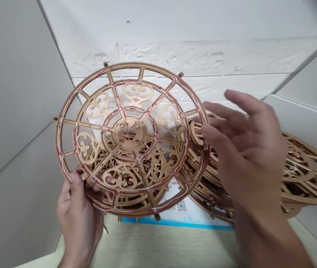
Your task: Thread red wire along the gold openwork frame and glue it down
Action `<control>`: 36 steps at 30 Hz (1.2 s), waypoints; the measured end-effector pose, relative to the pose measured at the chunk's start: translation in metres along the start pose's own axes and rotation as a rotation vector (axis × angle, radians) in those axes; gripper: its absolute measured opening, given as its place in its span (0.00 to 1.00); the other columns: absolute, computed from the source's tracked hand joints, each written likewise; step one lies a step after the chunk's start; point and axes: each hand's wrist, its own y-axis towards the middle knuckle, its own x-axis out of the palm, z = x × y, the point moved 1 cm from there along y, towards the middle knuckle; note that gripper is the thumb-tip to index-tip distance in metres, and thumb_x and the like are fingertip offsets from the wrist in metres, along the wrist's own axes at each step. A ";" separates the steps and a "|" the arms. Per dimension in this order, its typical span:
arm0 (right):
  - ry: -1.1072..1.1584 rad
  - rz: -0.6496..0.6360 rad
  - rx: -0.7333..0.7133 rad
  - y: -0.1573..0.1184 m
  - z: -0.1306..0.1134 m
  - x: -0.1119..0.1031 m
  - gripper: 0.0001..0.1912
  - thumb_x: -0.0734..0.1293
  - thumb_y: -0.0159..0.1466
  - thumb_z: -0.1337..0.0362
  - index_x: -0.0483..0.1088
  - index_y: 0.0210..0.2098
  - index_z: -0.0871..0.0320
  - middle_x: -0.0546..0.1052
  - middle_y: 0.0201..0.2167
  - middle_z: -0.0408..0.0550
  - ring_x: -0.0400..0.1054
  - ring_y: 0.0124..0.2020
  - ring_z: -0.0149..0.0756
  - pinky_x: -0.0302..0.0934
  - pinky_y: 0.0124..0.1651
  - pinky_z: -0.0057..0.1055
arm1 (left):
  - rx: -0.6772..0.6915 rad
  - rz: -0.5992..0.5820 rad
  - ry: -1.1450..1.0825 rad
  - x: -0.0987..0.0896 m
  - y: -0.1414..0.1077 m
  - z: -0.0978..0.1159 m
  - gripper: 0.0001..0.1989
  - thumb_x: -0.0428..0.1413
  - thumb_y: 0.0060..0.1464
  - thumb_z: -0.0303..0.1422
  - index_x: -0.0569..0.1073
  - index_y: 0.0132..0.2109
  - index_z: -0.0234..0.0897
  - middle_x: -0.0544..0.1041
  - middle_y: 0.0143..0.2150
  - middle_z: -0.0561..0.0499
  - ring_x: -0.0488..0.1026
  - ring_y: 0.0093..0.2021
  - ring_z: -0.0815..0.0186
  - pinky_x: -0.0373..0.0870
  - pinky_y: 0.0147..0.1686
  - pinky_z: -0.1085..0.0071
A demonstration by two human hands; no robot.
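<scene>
My left hand (pixel 77 216) grips the rim of a gold fretwork wheel (pixel 129 133) held up before me; my right hand (pixel 247 149) is open just beside it (a stack of wheels (pixel 305 171) lies behind). It looks light, stiff and brittle, so the outer rim is the place to hold.

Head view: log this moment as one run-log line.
Left hand: holds gold openwork disc | Right hand: open, beside stacked discs

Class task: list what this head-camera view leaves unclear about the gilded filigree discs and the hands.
Left hand: fingers partly hidden behind the filigree disc it grips.
Stacked discs: cut off by the right edge, partly covered by the right hand.
Printed sheet: wording too small, partly covered by discs.
</scene>
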 end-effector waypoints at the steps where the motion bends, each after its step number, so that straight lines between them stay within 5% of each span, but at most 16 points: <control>1: -0.039 0.012 -0.031 -0.003 0.000 -0.002 0.23 0.69 0.63 0.66 0.67 0.57 0.47 0.72 0.58 0.56 0.71 0.56 0.48 0.70 0.52 0.46 | 0.014 -0.019 -0.027 0.006 0.002 -0.002 0.29 0.72 0.33 0.53 0.76 0.36 0.37 0.73 0.21 0.59 0.68 0.17 0.73 0.71 0.17 0.79; 6: -0.126 0.130 -0.124 -0.030 0.006 -0.014 0.32 0.68 0.63 0.71 0.66 0.61 0.36 0.64 0.64 0.50 0.71 0.53 0.48 0.69 0.48 0.46 | 0.031 -0.097 -0.147 0.035 0.012 -0.015 0.27 0.70 0.36 0.54 0.75 0.34 0.36 0.73 0.21 0.59 0.68 0.17 0.76 0.67 0.17 0.83; 8: -0.176 0.270 -0.255 -0.041 0.012 -0.015 0.30 0.69 0.61 0.73 0.71 0.58 0.37 0.69 0.59 0.50 0.67 0.57 0.54 0.70 0.44 0.47 | 0.030 -0.137 -0.172 0.045 0.016 -0.021 0.26 0.70 0.38 0.53 0.75 0.33 0.36 0.74 0.21 0.59 0.68 0.17 0.76 0.64 0.16 0.83; 11: -0.179 0.404 -0.371 -0.052 0.022 -0.011 0.28 0.68 0.60 0.75 0.74 0.55 0.43 0.71 0.54 0.51 0.67 0.57 0.53 0.67 0.53 0.52 | 0.030 -0.195 -0.195 0.056 0.022 -0.029 0.25 0.69 0.41 0.53 0.76 0.34 0.36 0.75 0.24 0.58 0.70 0.18 0.74 0.66 0.17 0.82; 14: 0.029 0.464 -0.373 -0.063 0.026 -0.004 0.24 0.70 0.57 0.79 0.76 0.49 0.50 0.73 0.43 0.49 0.71 0.41 0.40 0.71 0.35 0.37 | 0.036 -0.228 -0.227 0.062 0.030 -0.037 0.24 0.68 0.43 0.52 0.75 0.34 0.37 0.76 0.25 0.58 0.72 0.21 0.74 0.68 0.20 0.81; 19: 0.300 0.264 -0.048 -0.085 0.028 0.014 0.14 0.66 0.62 0.79 0.72 0.41 0.55 0.72 0.28 0.39 0.68 0.22 0.25 0.65 0.22 0.24 | 0.043 -0.240 -0.248 0.063 0.040 -0.046 0.22 0.67 0.46 0.52 0.74 0.35 0.38 0.77 0.25 0.57 0.74 0.22 0.72 0.72 0.24 0.79; 26: 0.520 0.197 0.116 -0.084 0.028 0.030 0.26 0.66 0.65 0.73 0.63 0.58 0.42 0.80 0.41 0.42 0.77 0.34 0.30 0.75 0.40 0.33 | 0.101 -0.188 -0.230 0.054 0.019 -0.033 0.26 0.70 0.39 0.52 0.77 0.38 0.39 0.77 0.24 0.58 0.71 0.18 0.73 0.67 0.16 0.81; 36: 0.578 0.203 0.331 -0.057 0.016 0.036 0.26 0.73 0.55 0.75 0.69 0.48 0.45 0.74 0.28 0.36 0.69 0.27 0.29 0.62 0.21 0.22 | 0.166 -0.155 -0.237 0.053 -0.001 -0.029 0.21 0.71 0.41 0.49 0.78 0.38 0.41 0.78 0.24 0.58 0.71 0.17 0.72 0.69 0.16 0.80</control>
